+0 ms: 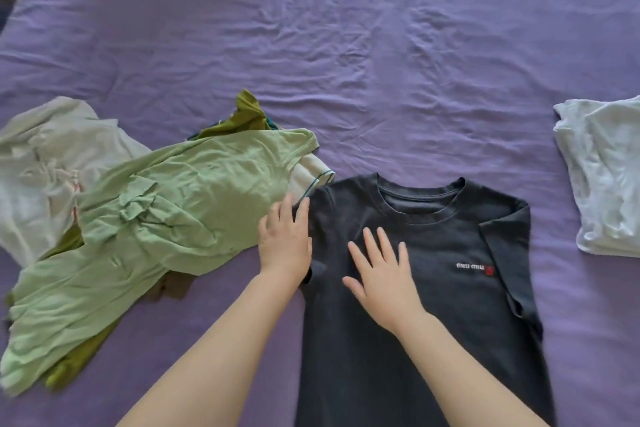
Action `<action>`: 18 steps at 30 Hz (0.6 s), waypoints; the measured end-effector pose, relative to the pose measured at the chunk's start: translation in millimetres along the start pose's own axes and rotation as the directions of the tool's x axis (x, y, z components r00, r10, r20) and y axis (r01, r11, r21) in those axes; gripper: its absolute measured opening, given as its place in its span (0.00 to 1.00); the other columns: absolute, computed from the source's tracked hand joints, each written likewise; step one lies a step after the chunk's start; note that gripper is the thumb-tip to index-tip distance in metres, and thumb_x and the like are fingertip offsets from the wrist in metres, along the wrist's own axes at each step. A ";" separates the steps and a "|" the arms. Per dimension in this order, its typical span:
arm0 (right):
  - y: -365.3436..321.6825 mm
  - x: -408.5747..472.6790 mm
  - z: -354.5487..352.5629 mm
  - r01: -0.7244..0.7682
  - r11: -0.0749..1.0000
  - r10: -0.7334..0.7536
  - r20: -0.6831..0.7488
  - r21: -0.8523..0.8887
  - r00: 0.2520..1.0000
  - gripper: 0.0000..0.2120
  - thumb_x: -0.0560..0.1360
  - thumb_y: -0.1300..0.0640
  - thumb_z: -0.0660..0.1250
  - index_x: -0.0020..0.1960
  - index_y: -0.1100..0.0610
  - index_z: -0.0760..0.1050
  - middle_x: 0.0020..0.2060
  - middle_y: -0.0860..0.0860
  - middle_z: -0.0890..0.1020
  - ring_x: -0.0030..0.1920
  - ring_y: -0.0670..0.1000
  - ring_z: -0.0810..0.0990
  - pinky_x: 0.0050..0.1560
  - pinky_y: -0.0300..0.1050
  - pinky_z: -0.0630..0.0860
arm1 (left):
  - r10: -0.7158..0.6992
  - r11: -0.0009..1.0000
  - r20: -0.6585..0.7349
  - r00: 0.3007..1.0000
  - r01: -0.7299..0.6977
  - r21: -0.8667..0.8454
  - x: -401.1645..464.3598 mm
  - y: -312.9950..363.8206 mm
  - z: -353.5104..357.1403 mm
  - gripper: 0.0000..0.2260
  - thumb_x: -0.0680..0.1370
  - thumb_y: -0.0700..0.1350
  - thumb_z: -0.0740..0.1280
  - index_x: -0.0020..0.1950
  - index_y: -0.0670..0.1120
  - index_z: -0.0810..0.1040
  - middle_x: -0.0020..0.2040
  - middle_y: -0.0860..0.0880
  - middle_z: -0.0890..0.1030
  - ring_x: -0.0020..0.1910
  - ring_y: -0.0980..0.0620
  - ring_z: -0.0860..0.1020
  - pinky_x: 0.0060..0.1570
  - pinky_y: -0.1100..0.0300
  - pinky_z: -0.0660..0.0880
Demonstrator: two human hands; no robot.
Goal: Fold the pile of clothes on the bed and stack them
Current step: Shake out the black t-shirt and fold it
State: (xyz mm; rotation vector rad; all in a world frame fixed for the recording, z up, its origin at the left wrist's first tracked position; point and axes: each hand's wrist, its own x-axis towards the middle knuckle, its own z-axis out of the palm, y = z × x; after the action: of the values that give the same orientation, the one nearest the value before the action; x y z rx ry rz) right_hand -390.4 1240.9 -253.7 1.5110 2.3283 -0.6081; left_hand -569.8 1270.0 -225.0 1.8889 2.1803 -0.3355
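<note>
Hands flat on dark T-shirt [415, 305]: left hand [285, 241] at sleeve edge, right hand [382, 274] fingers apart.

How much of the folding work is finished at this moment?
Done: one white garment lies folded at right. In hand: the left hand and right hand lie flat on the dark grey T-shirt. Left: the light green garment and the pile under it.

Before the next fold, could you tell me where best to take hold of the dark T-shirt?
Probably its left edge at the shoulder, coming from the left. The dark T-shirt lies flat, front up, collar away; its right sleeve is already folded in, the left side is not. The left hand already sits at that edge, and the right hand rests flat on the chest.
</note>
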 end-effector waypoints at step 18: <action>-42.9 -29.0 -6.0 -0.050 0.872 0.259 -0.373 0.486 0.891 0.18 0.70 0.71 0.69 0.59 0.63 0.78 0.63 0.60 0.76 0.65 0.61 0.73 0.62 0.58 0.73 | -0.034 0.484 0.286 0.958 0.266 -0.834 28.1 14.5 -29.1 0.07 0.76 0.47 0.64 0.51 0.46 0.69 0.40 0.46 0.81 0.38 0.43 0.83 0.45 0.50 0.79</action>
State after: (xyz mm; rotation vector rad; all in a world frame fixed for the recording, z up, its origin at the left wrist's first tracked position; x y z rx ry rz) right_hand -418.2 1205.7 -227.1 2.2332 2.4373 -0.9225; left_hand -560.1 1307.8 -206.8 0.9988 1.7808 0.4590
